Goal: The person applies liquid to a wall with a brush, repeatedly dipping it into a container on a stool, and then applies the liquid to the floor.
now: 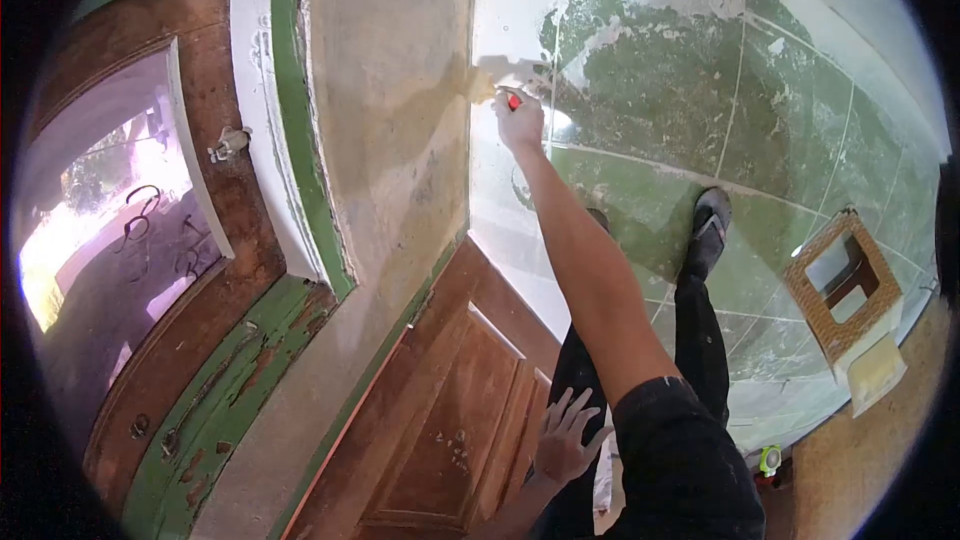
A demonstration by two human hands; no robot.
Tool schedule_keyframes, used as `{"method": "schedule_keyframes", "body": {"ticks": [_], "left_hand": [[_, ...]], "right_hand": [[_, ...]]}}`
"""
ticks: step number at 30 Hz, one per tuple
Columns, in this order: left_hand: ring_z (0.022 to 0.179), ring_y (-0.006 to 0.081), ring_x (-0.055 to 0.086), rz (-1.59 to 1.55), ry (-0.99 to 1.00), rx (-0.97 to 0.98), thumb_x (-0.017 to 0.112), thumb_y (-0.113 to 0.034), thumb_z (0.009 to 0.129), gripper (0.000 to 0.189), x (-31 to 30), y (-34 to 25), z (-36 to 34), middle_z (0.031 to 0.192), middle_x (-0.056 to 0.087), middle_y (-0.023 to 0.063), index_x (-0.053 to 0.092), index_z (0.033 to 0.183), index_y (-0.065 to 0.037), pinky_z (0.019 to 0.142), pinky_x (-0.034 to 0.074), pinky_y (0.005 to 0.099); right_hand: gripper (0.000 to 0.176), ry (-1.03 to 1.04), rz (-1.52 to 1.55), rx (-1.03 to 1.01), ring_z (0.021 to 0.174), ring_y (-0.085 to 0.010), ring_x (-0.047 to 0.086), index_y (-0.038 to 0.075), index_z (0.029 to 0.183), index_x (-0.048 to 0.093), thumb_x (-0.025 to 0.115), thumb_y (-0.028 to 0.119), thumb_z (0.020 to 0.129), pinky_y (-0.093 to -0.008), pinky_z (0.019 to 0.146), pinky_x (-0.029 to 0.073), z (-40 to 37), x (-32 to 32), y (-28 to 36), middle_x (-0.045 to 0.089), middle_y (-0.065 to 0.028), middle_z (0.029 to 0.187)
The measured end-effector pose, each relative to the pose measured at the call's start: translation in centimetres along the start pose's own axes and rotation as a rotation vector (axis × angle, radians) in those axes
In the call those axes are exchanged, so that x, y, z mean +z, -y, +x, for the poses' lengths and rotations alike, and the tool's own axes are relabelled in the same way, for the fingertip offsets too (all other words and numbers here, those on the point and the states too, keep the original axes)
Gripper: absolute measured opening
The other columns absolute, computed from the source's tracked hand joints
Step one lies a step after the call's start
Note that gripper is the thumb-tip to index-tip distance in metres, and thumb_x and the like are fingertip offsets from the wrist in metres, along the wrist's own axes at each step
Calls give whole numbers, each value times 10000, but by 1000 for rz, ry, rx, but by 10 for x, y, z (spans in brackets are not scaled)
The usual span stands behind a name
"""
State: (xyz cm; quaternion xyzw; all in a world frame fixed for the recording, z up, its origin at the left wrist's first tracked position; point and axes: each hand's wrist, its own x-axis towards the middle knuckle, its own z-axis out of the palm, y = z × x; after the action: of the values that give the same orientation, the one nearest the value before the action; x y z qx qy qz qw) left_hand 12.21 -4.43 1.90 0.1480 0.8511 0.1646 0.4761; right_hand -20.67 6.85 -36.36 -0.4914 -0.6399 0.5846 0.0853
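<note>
My right hand [520, 122] is stretched far forward, closed around a small red-handled tool [514, 100]. Its pale yellowish tip meets the foot of the beige wall [390, 60], where the wall joins the whitened strip of floor; I cannot tell which kind of tool it is. A shadow of the hand falls around that corner. Low in the view, my left hand [568, 437] hangs near my legs with its fingers spread and nothing in it. It overlaps the panelled brown door [450, 410] from this angle.
Green tiles [650, 90] with white smears cover the floor, and my sandalled foot [711, 220] stands there. A woven-framed piece [850, 280] with a rectangular opening is at the right. Left are a green-painted frame [215, 405] with peeling paint and a brown window frame [205, 70].
</note>
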Motion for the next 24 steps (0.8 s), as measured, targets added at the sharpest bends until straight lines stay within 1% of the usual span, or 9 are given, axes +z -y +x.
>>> {"method": "schedule_keyframes", "body": {"ticks": [2,7,9,12,13,16,20,23,24], "left_hand": [[1350,332,400,6,11,-17,658,-431,883,402,-1,0,-7,1400,503,99,629,1106,-97,1081,341,514],[1352,328,398,5,34,-8,664,-403,880,394,0,2,-2,1399,504,94,623,1120,-93,1086,332,508],[1358,323,390,18,38,-11,663,-394,878,394,-1,2,-3,1400,502,93,621,1127,-92,1092,324,508],[1370,314,376,26,39,0,660,-382,876,395,2,7,-4,1403,495,92,617,1137,-89,1102,310,507],[1375,310,369,19,40,5,658,-378,875,397,3,9,-6,1406,491,90,616,1140,-86,1106,303,507],[1376,309,365,17,86,-18,650,-385,882,391,2,8,-7,1411,484,85,617,1138,-91,1108,303,508],[1370,311,374,18,47,10,650,-398,887,388,-4,0,-1,1399,496,85,617,1136,-102,1106,308,504],[1354,318,394,49,34,14,649,-424,891,384,-2,-1,1,1384,512,85,626,1113,-112,1098,321,502],[1344,321,407,57,27,22,651,-433,889,383,-1,-1,-1,1381,517,84,631,1097,-112,1089,332,500]], "right_hand": [[280,146,351,63,597,-99,570,25,971,721,563,256,975,-272,603,477,-10,-3,39,651,-45,688],[311,211,501,-49,611,-76,529,16,1014,708,531,272,1006,-225,592,435,-31,-69,159,620,-19,681],[350,186,816,150,626,-60,513,-18,1022,694,508,279,1021,-197,591,410,-34,-86,187,608,-11,701],[314,94,1054,194,526,-56,445,11,975,695,543,285,997,-240,491,365,-30,-51,170,607,-12,670],[316,90,810,265,565,-73,497,-12,953,675,571,285,980,-247,503,394,-35,-44,160,613,-13,683],[332,-76,814,256,622,-87,541,-29,960,671,582,291,967,-242,563,426,-43,-11,91,620,-30,705],[265,-25,450,161,685,-111,595,-11,1051,672,590,225,963,-256,628,477,-45,-44,84,662,-67,795],[246,-73,341,-377,902,-193,667,47,1151,657,628,124,919,-294,778,518,-43,-64,132,676,-128,1054],[252,96,355,-314,917,-204,664,64,1158,657,636,115,912,-301,775,520,-53,-66,141,675,-129,1052]]}}
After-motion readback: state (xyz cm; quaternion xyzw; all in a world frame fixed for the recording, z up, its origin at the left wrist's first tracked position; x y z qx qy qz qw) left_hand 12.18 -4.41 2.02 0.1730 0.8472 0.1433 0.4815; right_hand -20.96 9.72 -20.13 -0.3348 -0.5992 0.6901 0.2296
